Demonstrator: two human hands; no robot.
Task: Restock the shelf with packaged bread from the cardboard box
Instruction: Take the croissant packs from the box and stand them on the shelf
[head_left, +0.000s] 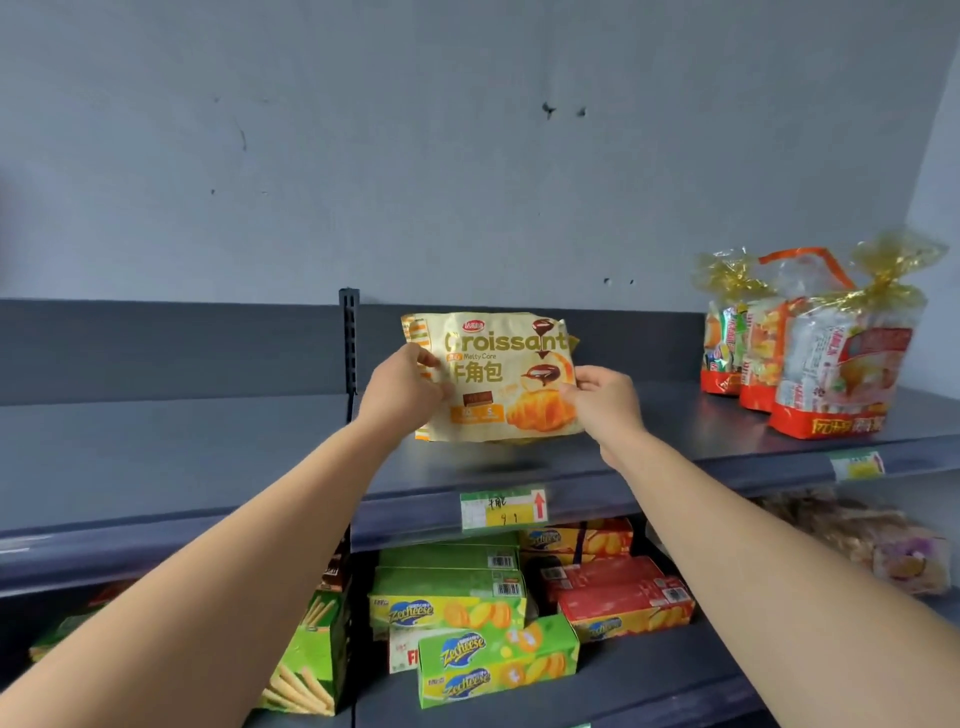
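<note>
A yellow croissant bag (498, 379) stands upright over the top shelf (218, 441), its front facing me. My left hand (400, 387) grips its left edge and my right hand (605, 397) grips its right edge. The bag's bottom edge is at or just above the dark shelf board, near the middle upright. The cardboard box is out of view.
Three clear gift bags of snacks (810, 353) stand at the right end of the top shelf. A price tag (503, 506) hangs on the shelf's front lip. Green and red biscuit boxes (483, 618) fill the lower shelf. A grey wall rises behind.
</note>
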